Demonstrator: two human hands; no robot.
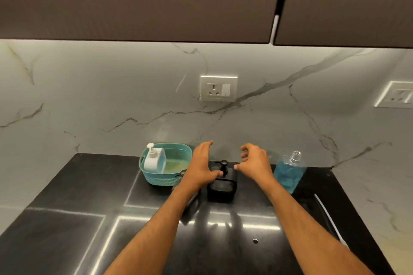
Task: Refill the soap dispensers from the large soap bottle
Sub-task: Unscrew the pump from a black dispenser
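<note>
Home kitchen: black countertop, marble backsplash, wall cabinets.

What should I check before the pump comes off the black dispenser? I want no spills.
1. Black dispenser upright on counter: ok.
2. Pump still fitted: ok.
3. Left hand steadying the dispenser: cannot tell, thumb close to the pump base.
4. Right hand gripping the pump: not ok, it holds nothing.
5. Blue soap bottle uncapped, within reach: ok.
6. White dispenser clear, in teal basket: ok.
</note>
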